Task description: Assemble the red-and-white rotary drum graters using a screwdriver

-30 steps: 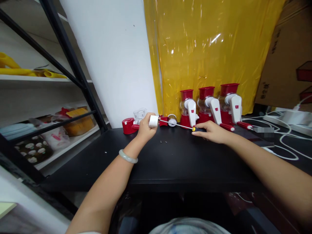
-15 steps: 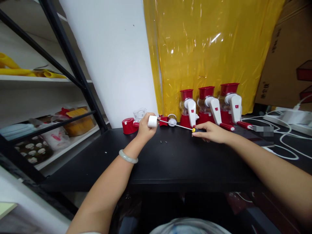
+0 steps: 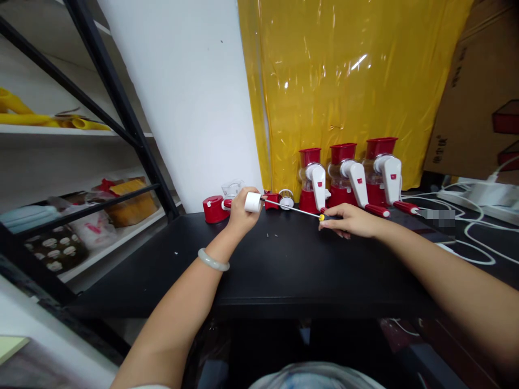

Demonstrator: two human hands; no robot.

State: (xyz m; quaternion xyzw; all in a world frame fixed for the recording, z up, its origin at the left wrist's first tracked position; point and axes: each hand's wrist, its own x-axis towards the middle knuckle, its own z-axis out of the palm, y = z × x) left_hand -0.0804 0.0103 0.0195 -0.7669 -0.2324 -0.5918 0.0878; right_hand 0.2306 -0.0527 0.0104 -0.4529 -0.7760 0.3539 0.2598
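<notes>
My left hand (image 3: 240, 217) is closed around a white cylindrical plastic part (image 3: 253, 202), held above the table. My right hand (image 3: 351, 220) grips the dark handle of a screwdriver (image 3: 300, 210), which has a yellow collar. Its long metal shaft points left, and the tip meets the right end of the white part; the exact contact is too small to make out. Just behind my left hand stand a red plastic base (image 3: 214, 209) and a clear plastic piece (image 3: 232, 187). Two tiny screws (image 3: 267, 235) lie on the table below the shaft.
Three red-and-white crank graters (image 3: 343, 175) line the back of the black table (image 3: 259, 275). A red part (image 3: 272, 199) and a grater drum (image 3: 286, 198) lie beside them. White cables (image 3: 474, 227) and a dark flat device are at right; a shelf rack (image 3: 121, 108) stands at left.
Both hands keep nearly the same place. The fingers of my right hand have shifted slightly on the screwdriver handle, and the white part has moved a touch left.
</notes>
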